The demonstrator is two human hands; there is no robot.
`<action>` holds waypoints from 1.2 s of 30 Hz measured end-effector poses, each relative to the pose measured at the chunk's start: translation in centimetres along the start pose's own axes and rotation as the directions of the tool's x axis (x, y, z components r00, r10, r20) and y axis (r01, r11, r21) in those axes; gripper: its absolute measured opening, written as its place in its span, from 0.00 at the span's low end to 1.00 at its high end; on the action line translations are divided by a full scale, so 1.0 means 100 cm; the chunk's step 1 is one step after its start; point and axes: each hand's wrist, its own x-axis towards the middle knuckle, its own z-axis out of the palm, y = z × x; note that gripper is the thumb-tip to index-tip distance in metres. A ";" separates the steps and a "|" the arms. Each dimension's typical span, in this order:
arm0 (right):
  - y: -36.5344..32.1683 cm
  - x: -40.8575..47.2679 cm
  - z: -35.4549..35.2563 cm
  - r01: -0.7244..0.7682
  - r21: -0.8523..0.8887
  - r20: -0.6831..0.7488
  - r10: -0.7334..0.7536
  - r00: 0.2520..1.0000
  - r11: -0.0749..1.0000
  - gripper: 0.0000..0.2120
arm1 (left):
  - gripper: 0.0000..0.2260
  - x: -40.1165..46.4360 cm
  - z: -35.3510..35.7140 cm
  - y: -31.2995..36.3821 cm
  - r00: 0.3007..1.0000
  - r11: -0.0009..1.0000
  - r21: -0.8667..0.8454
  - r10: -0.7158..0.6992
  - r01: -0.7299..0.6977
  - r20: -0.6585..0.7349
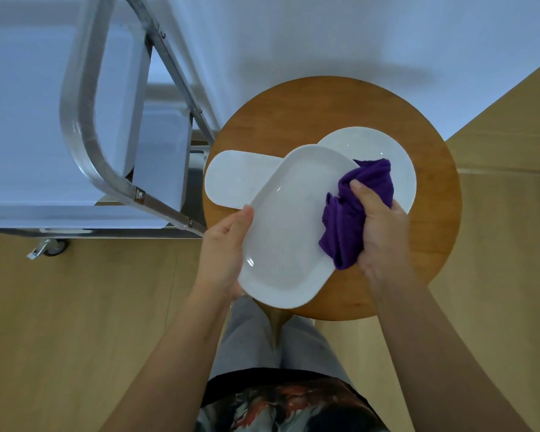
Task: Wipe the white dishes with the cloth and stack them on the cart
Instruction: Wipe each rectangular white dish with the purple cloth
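A white oval dish (289, 226) is held tilted above the round wooden table (293, 113). My left hand (223, 254) grips its left rim, thumb on top. My right hand (379, 229) clutches a bunched purple cloth (349, 213) against the dish's right edge. On the table below lie a long white rectangular dish (234, 177) at the left and a round white plate (374, 145) at the back right, both partly hidden by the held dish.
The metal cart (81, 132) with a tubular handle and pale shelf stands to the left of the table, one caster (53, 247) on the wood floor. A white wall is behind the table. My legs are under the table's near edge.
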 end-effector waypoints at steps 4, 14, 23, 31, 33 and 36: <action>0.014 -0.014 0.004 -0.126 0.055 0.046 0.123 0.991 0.991 0.10 | 0.13 -0.005 0.015 -0.006 0.992 0.994 -0.103 0.022 -0.035 -0.125; 0.046 -0.042 0.001 -0.179 0.101 0.151 0.163 0.975 0.979 0.06 | 0.13 0.008 0.036 0.010 0.956 0.976 -0.138 0.125 -0.166 -0.265; -0.007 -0.037 -0.031 0.576 -0.631 0.299 -0.523 0.798 0.519 0.10 | 0.15 0.007 0.001 0.009 0.974 0.995 -0.004 0.097 -0.100 -0.204; -0.022 0.034 0.021 0.676 -0.721 0.690 -0.251 0.679 -0.151 0.36 | 0.10 -0.003 0.023 0.012 0.990 0.992 0.011 0.127 -0.127 -0.055; -0.008 0.021 0.033 0.712 -0.693 0.711 -0.267 0.650 -0.111 0.37 | 0.11 -0.004 0.029 0.012 0.989 0.990 -0.027 0.134 -0.136 -0.057; 0.018 -0.008 0.047 0.753 -0.655 0.736 -0.271 0.620 -0.057 0.35 | 0.13 -0.002 0.030 0.009 0.982 0.980 -0.105 0.158 -0.168 -0.099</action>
